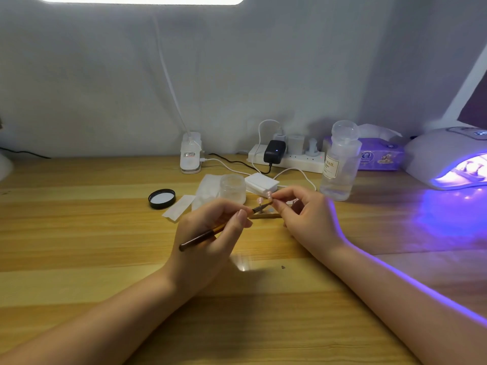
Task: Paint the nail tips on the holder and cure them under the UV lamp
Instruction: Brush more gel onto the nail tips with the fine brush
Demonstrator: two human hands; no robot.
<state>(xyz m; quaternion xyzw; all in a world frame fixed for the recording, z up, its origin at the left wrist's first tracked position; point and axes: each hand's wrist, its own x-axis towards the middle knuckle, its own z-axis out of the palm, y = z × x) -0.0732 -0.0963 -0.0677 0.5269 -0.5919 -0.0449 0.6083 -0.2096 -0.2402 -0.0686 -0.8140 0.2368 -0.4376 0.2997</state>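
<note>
The left hand point(210, 227) gripped a brush point(203, 235), fingers curled round it like a pencil. The brush tip pointed at a pink nail tip point(269, 194), close to it or just touching. The right hand point(303, 214) pinched that tip, or its little stick, between thumb and finger; I could not tell which. Both hands hung just above the tabletop point(79, 233).

A second pink tip point(260, 200) stood between the hands, on a post of the holder point(263, 216). The holder lay just under the fingers. It looked small and light, so a bump from either hand might knock it over. The wet brush was very near the second tip and might smear it.

Just past the hands stood an open jar point(233, 188), with its black lid point(161, 198) off to the left. A careless reach might tip the jar. Past the right hand stood a tall bottle point(340, 164), which looked easy to knock.

Far to the right the lamp point(445, 159) glowed purple. Its light fell across the tabletop and the right arm. I think that light might harden the paint on the brush too soon.
</note>
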